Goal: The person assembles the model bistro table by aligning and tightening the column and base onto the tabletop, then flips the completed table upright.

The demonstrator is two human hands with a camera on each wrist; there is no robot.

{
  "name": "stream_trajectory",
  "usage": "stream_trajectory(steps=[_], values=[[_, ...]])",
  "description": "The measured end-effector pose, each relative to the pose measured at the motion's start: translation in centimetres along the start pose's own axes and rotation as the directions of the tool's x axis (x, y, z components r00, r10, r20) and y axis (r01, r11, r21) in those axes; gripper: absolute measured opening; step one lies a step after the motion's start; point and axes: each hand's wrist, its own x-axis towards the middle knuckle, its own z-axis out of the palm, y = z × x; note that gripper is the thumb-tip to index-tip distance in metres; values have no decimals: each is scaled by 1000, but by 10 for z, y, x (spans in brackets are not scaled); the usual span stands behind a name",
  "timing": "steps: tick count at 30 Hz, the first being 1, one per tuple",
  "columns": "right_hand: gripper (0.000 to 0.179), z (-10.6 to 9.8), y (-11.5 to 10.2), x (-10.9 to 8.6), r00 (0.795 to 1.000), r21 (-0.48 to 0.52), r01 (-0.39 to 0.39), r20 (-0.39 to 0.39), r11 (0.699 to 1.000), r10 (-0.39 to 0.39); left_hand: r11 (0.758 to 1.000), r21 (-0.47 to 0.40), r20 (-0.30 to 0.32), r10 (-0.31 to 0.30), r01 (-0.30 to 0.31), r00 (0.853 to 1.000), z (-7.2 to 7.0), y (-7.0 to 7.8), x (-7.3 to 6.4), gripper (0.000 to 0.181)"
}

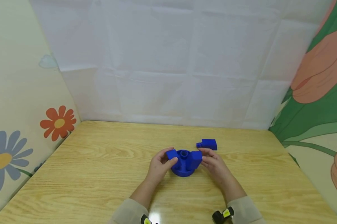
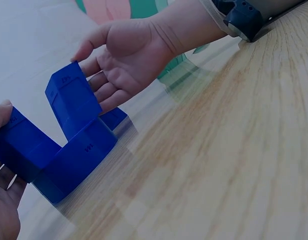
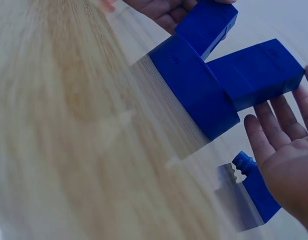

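Observation:
A round blue base (image 1: 183, 173) with a raised ring in its middle sits on the table, and two blue rectangular blocks stand up from it, leaning outward. My left hand (image 1: 158, 166) grips the left block (image 1: 172, 154), thumb on its near side and fingers behind. At the right block (image 1: 194, 160), my right hand (image 1: 216, 165) pinches the outer upper end between thumb and fingers; the other fingers extend alongside it in the right wrist view. Beyond my right hand lies a loose blue block (image 1: 209, 144) with a ridged neck (image 3: 244, 162) pointing left in the head view.
The wood-grain table (image 1: 101, 174) reaches back to a white sheet (image 1: 157, 68). Flower-patterned walls (image 1: 14, 93) stand at both sides. A strapped device (image 1: 222, 215) sits by the right sleeve, low over the table.

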Motion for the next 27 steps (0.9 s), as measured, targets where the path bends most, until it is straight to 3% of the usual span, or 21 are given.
stream_trajectory(steps=[6, 16, 22, 27], values=[[38, 2, -1, -3, 999, -61, -39, -32, 997, 37, 1000, -7, -1, -13, 13, 1000, -1, -2, 2, 44], [51, -1, 2, -1, 997, -155, -2, 80, 988, 15, 1000, -7, -5, -6, 5, 1000, -1, -2, 3, 43], [57, 2, -3, -2, 987, -170, -80, 122, 982, 101, 1000, -8, -10, -3, 3, 1000, 0, -2, 2, 44], [60, 5, -4, 0, 983, -178, -124, 110, 976, 145, 1000, -17, -12, -14, 14, 1000, 1, -2, 2, 43]])
